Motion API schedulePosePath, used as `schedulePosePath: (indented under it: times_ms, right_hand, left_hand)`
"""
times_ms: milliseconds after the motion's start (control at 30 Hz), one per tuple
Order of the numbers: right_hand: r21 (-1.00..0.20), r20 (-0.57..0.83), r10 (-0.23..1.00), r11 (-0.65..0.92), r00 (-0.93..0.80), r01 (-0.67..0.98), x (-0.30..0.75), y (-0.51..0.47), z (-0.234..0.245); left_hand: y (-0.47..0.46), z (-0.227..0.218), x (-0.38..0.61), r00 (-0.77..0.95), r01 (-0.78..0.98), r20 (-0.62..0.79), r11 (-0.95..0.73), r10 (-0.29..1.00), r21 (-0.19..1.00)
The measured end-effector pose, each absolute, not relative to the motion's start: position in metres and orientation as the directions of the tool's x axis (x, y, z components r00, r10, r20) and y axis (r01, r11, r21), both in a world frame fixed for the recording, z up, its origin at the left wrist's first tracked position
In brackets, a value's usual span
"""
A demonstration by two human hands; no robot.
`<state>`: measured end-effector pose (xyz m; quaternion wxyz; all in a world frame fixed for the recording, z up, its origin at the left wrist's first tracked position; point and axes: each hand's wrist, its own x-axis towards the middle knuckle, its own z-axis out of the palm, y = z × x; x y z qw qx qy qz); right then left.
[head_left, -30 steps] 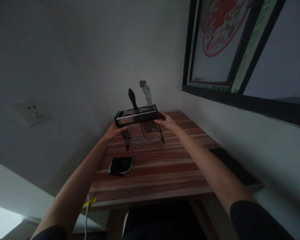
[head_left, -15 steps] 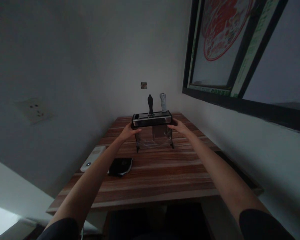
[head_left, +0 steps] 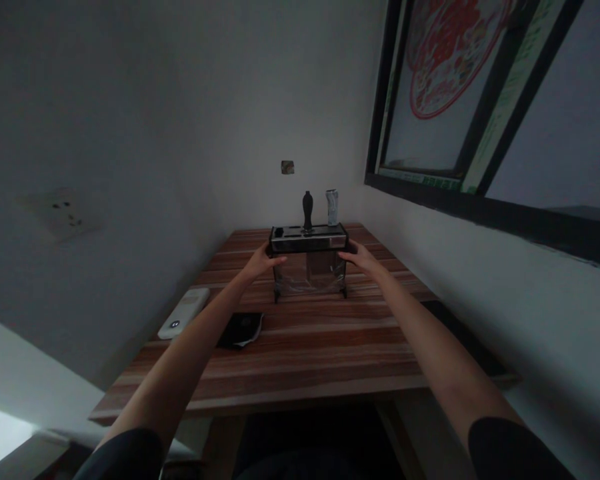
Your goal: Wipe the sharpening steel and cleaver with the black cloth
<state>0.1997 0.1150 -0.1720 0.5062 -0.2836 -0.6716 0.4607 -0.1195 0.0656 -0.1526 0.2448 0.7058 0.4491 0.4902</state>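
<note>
Shifted since one second ago: holder point(head_left: 310, 241), tilted and further left then, now sits level and upright around mid-frame. Its small feet point(head_left: 344, 292) look to meet the bench point(head_left: 325, 340); can't confirm full contact. I've got both ends: left hand point(head_left: 261, 261) grasping the left end, thumb in front, fingers mostly hidden behind; right hand point(head_left: 361, 258) grasping the right end the same way, just below the dark top. Black handle point(head_left: 307, 210) and silvery wrapped handle point(head_left: 333, 208) stick up from the top, so I'd judge it top-heavy and easy to tip. Frame looks stiff, probably moderate weight. Clear body point(head_left: 293, 273) looks smooth, likely slippery, maybe thin or brittle; I wouldn't squeeze it mid-panel. Best hold: rigid end frames under the top, both sides evenly, not the handles, which may pull out. Black packet point(head_left: 240, 329) lies lower left of centre, white device point(head_left: 183, 315) further left, both apart from the holder.
</note>
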Motion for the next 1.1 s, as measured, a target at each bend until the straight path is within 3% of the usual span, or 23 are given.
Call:
schedulePosePath:
  times_ms: [800, 1100]
  right_hand:
    - [-0.922, 0.383, 0.857, 0.329, -0.346, -0.204, 0.196, 0.113, -0.183]
    - [-0.919, 0.393, 0.851, 0.356, -0.348, -0.168, 0.196, 0.103, -0.182]
  left_hand:
    - [0.069, -0.156, -0.124, 0.141, 0.416, 0.459, -0.473, 0.877, 0.777]
    - [0.064, -0.167, -0.139, 0.218, 0.428, 0.443, -0.493, 0.87, 0.757]
